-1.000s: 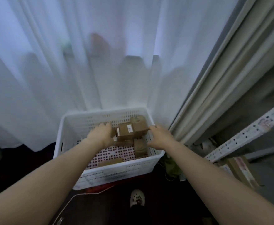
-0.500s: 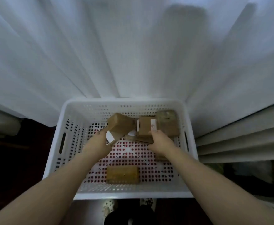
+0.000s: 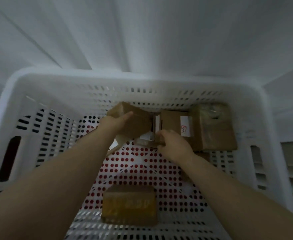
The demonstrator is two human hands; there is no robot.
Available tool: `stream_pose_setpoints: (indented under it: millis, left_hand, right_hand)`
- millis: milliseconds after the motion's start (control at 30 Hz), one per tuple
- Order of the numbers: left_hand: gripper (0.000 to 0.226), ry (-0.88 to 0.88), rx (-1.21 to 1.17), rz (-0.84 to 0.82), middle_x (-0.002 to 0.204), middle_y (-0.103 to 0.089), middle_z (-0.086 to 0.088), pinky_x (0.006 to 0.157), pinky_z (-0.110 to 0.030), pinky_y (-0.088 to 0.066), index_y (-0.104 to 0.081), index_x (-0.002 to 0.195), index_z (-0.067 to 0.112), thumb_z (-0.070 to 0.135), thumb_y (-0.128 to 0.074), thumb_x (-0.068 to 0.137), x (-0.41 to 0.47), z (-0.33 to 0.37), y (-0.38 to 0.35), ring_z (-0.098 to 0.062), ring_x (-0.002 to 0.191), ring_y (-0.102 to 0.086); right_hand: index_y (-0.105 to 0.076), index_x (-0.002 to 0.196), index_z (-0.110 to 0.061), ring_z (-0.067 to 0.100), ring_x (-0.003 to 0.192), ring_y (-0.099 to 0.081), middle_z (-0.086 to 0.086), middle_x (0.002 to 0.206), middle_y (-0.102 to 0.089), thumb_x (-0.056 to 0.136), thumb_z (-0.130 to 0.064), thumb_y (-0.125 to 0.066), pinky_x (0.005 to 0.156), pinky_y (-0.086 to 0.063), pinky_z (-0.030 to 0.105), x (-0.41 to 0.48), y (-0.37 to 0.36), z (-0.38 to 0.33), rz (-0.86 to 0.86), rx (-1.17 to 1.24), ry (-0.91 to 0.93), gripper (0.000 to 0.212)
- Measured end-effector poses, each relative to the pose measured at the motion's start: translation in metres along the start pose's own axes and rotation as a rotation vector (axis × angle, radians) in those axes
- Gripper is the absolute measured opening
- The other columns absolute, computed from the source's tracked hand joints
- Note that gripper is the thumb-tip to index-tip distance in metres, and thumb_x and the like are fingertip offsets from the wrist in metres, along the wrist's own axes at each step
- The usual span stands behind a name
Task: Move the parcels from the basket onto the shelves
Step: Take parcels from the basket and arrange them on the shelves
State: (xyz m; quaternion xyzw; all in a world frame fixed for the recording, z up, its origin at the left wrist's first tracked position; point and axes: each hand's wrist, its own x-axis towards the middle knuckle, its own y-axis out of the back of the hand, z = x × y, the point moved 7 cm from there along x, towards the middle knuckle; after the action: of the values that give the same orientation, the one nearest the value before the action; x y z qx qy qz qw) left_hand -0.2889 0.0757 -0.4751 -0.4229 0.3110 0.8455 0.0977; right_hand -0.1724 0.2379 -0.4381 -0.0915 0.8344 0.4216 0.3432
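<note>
Within half a second the head had dropped closer over the basket [image 3: 29, 87], which now filled the view, and the box on the left had tipped further up on its edge.

The left hand [image 3: 115, 122] gripped that tilted box [image 3: 135, 125], fingers laid along its top face, its near end raised off the dotted floor. In front of it, near the front wall, 1 flat parcel [image 3: 129, 205] lay untouched. The right hand [image 3: 172, 145] had its fingers curled round the near lower edge of the labelled box [image 3: 172, 121]; blur hid how firm that hold was. A taped box [image 3: 213, 127] stood touching it on the right, against the far wall, with a white curtain [image 3: 142, 32] hanging behind.

The step in hand appeared to be the pick-up, 1 parcel per hand, with 4 parcels visible in the basket. The shelves were out of view, so the next move likely called for lifting both boxes clear of the rim and turning toward them.
</note>
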Motion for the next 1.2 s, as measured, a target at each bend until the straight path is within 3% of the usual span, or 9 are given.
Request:
stream_pose_setpoints:
  millis: [200, 300, 367, 433, 533, 767, 900, 1000, 1200]
  left_hand:
    - [0.086, -0.025, -0.114, -0.005, 0.131, -0.049, -0.014, 0.098, -0.042, -0.049, -0.04, 0.136, 0.004, 0.043, -0.079, 0.07, 0.022, -0.012, -0.003, -0.031, 0.116, -0.052]
    - [0.07, -0.08, -0.073, -0.107, 0.113, -0.057, -0.009, 0.08, -0.033, -0.054, -0.044, 0.127, 0.007, 0.026, -0.081, 0.071, -0.016, -0.014, 0.009, -0.021, 0.093, -0.058]
    - [0.086, -0.148, -0.03, -0.174, 0.113, -0.05, -0.004, 0.078, -0.034, -0.055, -0.032, 0.134, 0.015, 0.013, -0.084, 0.066, -0.056, -0.011, 0.024, -0.022, 0.099, -0.055]
    - [0.106, -0.247, 0.05, -0.247, 0.123, -0.042, -0.001, 0.084, -0.037, -0.056, -0.023, 0.138, 0.024, 0.01, -0.089, 0.056, -0.098, -0.002, 0.041, -0.025, 0.116, -0.048]
    - [0.109, -0.413, 0.069, -0.343, 0.124, -0.04, 0.008, 0.073, -0.017, -0.049, -0.02, 0.14, 0.022, 0.008, -0.089, 0.057, -0.169, 0.031, 0.069, -0.012, 0.116, -0.044]
    - [0.12, -0.613, 0.173, -0.537, 0.138, -0.039, 0.01, 0.1, -0.025, -0.042, -0.019, 0.144, 0.03, 0.011, -0.092, 0.05, -0.308, 0.099, 0.127, -0.01, 0.129, -0.037]
    - [0.096, -0.494, -0.023, -0.728, 0.121, -0.056, -0.01, 0.083, -0.036, -0.05, -0.047, 0.133, 0.025, 0.031, -0.078, 0.042, -0.373, 0.135, 0.158, -0.024, 0.109, -0.055]
    - [0.085, -0.565, 0.023, -0.783, 0.124, -0.058, -0.01, 0.088, -0.042, -0.049, -0.053, 0.127, 0.028, 0.048, -0.081, 0.05, -0.421, 0.153, 0.172, -0.029, 0.117, -0.054]
    - [0.064, -0.751, 0.008, -0.868, 0.114, -0.066, -0.005, 0.089, -0.041, -0.053, -0.059, 0.122, 0.029, 0.028, -0.083, 0.062, -0.506, 0.178, 0.19, -0.021, 0.106, -0.061]
  right_hand:
    - [-0.046, 0.138, -0.014, 0.021, 0.121, -0.048, 0.009, 0.136, -0.048, 0.095, -0.013, -0.049, 0.097, -0.042, 0.03, 0.011, -0.018, 0.011, 0.009, 0.083, -0.022, 0.042]
    - [-0.047, 0.138, -0.01, 0.021, 0.128, -0.046, 0.008, 0.141, -0.049, 0.097, -0.015, -0.05, 0.105, -0.036, 0.029, -0.011, -0.006, 0.013, 0.067, 0.346, -0.167, 0.041]
    - [-0.045, 0.139, -0.008, 0.024, 0.128, -0.046, 0.009, 0.14, -0.048, 0.098, -0.025, -0.051, 0.106, -0.037, 0.032, -0.039, 0.008, 0.007, 0.101, 0.606, -0.294, 0.044]
    - [-0.048, 0.136, -0.011, 0.027, 0.119, -0.051, 0.009, 0.132, -0.053, 0.094, -0.043, -0.054, 0.096, -0.047, 0.039, -0.072, 0.02, -0.006, 0.067, 0.887, -0.443, 0.053]
    - [-0.051, 0.127, -0.019, 0.031, 0.105, -0.054, 0.011, 0.123, -0.054, 0.081, -0.066, -0.058, 0.071, -0.053, 0.04, -0.124, 0.046, -0.033, -0.012, 1.187, -0.576, 0.067]
    - [-0.063, 0.108, -0.013, 0.027, 0.099, -0.061, 0.012, 0.106, -0.067, 0.082, -0.026, -0.071, 0.074, -0.057, 0.04, -0.231, 0.14, -0.087, 0.181, 1.539, -0.319, 0.03]
    - [-0.067, 0.097, -0.01, 0.023, 0.081, -0.065, 0.01, 0.089, -0.071, 0.082, -0.016, -0.07, 0.064, -0.055, 0.032, -0.309, 0.2, -0.102, 0.465, 1.507, -0.155, 0.016]
    - [-0.063, 0.11, -0.007, 0.029, 0.101, -0.064, 0.016, 0.108, -0.069, 0.082, -0.014, -0.07, 0.073, -0.055, 0.034, -0.363, 0.22, -0.12, 0.572, 1.543, -0.009, 0.03]
    - [-0.063, 0.114, -0.018, 0.02, 0.101, -0.059, 0.006, 0.108, -0.068, 0.077, -0.033, -0.071, 0.086, -0.044, 0.033, -0.462, 0.233, -0.145, 0.685, 1.435, 0.053, 0.041]
